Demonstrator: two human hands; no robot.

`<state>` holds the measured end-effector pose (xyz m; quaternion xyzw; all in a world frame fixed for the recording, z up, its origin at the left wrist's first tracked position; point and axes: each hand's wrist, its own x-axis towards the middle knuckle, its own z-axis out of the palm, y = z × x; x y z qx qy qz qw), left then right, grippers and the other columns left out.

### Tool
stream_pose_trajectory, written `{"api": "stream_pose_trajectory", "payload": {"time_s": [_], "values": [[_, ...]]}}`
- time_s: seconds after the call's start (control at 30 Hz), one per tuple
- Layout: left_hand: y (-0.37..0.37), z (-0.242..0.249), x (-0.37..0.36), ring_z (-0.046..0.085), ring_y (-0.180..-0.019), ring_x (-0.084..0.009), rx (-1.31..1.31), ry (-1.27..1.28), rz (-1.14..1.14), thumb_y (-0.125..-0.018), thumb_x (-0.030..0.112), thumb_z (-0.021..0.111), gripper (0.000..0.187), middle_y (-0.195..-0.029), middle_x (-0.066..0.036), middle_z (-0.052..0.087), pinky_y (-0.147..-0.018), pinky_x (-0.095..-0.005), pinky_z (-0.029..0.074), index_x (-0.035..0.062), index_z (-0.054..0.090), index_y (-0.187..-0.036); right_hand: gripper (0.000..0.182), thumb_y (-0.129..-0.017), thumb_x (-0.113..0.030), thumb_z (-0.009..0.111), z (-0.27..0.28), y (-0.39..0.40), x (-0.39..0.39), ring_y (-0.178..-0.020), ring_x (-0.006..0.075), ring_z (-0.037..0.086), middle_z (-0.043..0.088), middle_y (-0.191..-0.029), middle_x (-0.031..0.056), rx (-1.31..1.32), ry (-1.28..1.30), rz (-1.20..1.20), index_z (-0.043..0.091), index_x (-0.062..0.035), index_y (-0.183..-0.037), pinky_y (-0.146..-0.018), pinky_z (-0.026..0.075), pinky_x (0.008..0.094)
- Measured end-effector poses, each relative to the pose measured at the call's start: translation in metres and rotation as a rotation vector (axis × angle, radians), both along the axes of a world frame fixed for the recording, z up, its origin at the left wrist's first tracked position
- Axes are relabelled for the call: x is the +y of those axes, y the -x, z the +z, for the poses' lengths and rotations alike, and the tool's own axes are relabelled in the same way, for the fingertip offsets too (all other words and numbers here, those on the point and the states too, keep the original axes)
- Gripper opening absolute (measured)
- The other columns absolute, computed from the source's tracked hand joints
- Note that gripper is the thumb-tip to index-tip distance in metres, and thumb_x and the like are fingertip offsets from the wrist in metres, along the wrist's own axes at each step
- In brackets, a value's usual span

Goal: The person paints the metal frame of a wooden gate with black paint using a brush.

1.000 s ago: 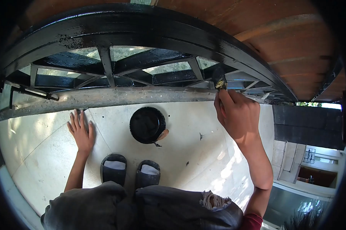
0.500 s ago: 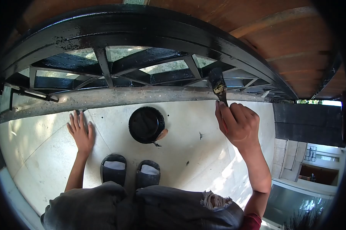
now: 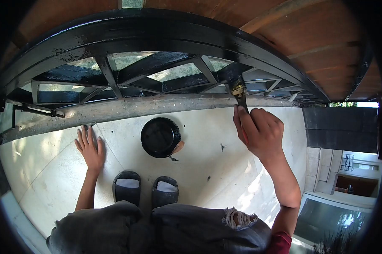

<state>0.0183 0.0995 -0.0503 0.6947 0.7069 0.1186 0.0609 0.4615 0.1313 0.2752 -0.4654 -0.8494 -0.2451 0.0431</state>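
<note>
My right hand (image 3: 262,130) is closed round the handle of a paintbrush (image 3: 238,89), whose dark bristles point up at the black metal frame (image 3: 157,40). Whether the bristles touch the metal is hard to tell. My left hand (image 3: 90,148) lies on the pale tiled floor (image 3: 212,186) with its fingers spread, close to the concrete ledge. Between my hands stands a round black container (image 3: 158,136) with dark, glossy contents. A small brown piece (image 3: 178,147) lies at its lower right side.
A concrete ledge (image 3: 136,109) runs under the frame. Reddish-brown panels (image 3: 309,46) are above it. My sandals (image 3: 127,195) are below the container. Dark marks dot the floor. A dark panel (image 3: 341,127) and a glass pane (image 3: 332,220) are at the right.
My right hand and the brush have moved slightly up and left, and the bristles are further over the metal frame. The view has shifted a little. My left hand still rests on the floor.
</note>
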Motion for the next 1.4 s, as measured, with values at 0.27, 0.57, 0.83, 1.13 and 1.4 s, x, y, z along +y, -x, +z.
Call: {"api": "stream_pose_trajectory", "payload": {"time_s": [0.27,0.57,0.83,1.13,1.4], "values": [[-0.001,0.0,0.0,0.012,-0.157,-0.0363,-0.002,0.013,0.005,-0.103,0.033,0.047,0.06,-0.167,-0.014,0.025,-0.125,-0.057,0.001,0.013,0.035,-0.158,0.01,-0.081,-0.002,0.072,-0.006,-0.005,-0.003,-0.051,0.0128,0.047,0.043,-0.066,-0.0001,0.029,0.013,0.066,0.063,-0.0063,-0.082,-0.042,0.038,0.0278],[0.0,-0.001,0.0,0.013,-0.157,-0.0367,-0.003,0.01,-0.001,-0.102,0.034,0.048,0.061,-0.168,-0.014,0.024,-0.124,-0.058,0.002,0.0127,0.036,-0.158,0.008,-0.081,-0.002,0.066,-0.023,-0.004,-0.006,-0.055,0.0126,0.052,0.048,-0.068,0.0007,0.006,0.089,0.045,0.064,-0.0071,-0.087,-0.045,0.042,0.0272],[0.0,-0.002,-0.001,0.012,-0.157,-0.0364,-0.023,0.024,0.006,-0.102,0.033,0.048,0.06,-0.168,-0.014,0.023,-0.125,-0.0579,0.001,0.0113,0.036,-0.157,0.006,-0.081,-0.006,0.066,-0.032,-0.009,0.001,-0.057,0.0134,0.053,0.05,-0.07,0.0003,-0.084,0.132,-0.085,0.063,-0.0085,-0.086,-0.047,0.041,0.0277],[-0.003,0.006,0.0,0.012,-0.156,-0.0409,-0.07,0.046,-0.009,-0.102,0.033,0.046,0.059,-0.166,-0.02,0.025,-0.123,-0.0599,0.0,0.0047,0.039,-0.154,0.018,-0.073,-0.004,0.068,-0.029,0.011,-0.004,-0.06,0.0138,0.055,0.049,-0.071,0.0008,-0.065,0.063,-0.081,0.059,-0.0087,-0.089,-0.05,0.044,0.0288],[-0.002,0.004,-0.002,0.01,-0.156,-0.0404,-0.07,0.056,-0.028,-0.103,0.036,0.047,0.062,-0.167,-0.019,0.021,-0.123,-0.0609,0.0,0.0066,0.034,-0.157,0.01,-0.075,-0.009,0.067,-0.035,0.004,0.009,-0.057,0.0122,0.05,0.046,-0.067,-0.0001,-0.091,-0.137,0.0,0.059,-0.0087,-0.079,-0.052,0.041,0.026]]}}
